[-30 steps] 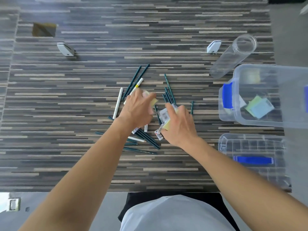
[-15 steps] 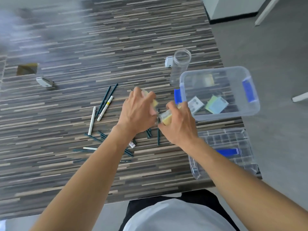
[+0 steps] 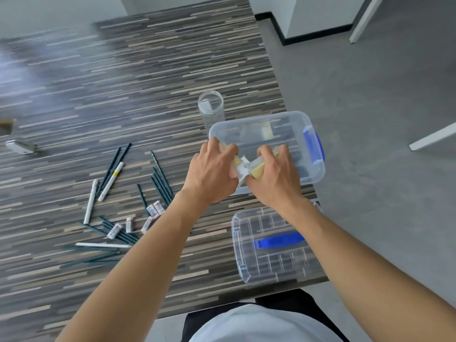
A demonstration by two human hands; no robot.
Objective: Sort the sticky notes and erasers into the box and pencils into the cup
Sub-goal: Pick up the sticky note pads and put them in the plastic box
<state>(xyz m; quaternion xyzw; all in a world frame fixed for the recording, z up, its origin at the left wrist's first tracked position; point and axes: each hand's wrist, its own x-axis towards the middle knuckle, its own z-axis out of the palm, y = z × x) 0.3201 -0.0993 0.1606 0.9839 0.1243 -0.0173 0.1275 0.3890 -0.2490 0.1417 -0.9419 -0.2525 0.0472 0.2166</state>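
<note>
Sticky notes (image 3: 256, 170) in both grips over box (image 3: 314, 177).

Striped dark wood-grain table (image 3: 138, 77), grey floor (image 3: 370, 99) to the right, white wall (image 3: 318, 11) with black skirting (image 3: 318, 33), white furniture legs (image 3: 365, 18).

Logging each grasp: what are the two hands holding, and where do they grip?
Left hand grips a yellow sticky-note pad from above; right hand grips another yellow pad with white erasers. Exact contact is hidden.
</note>
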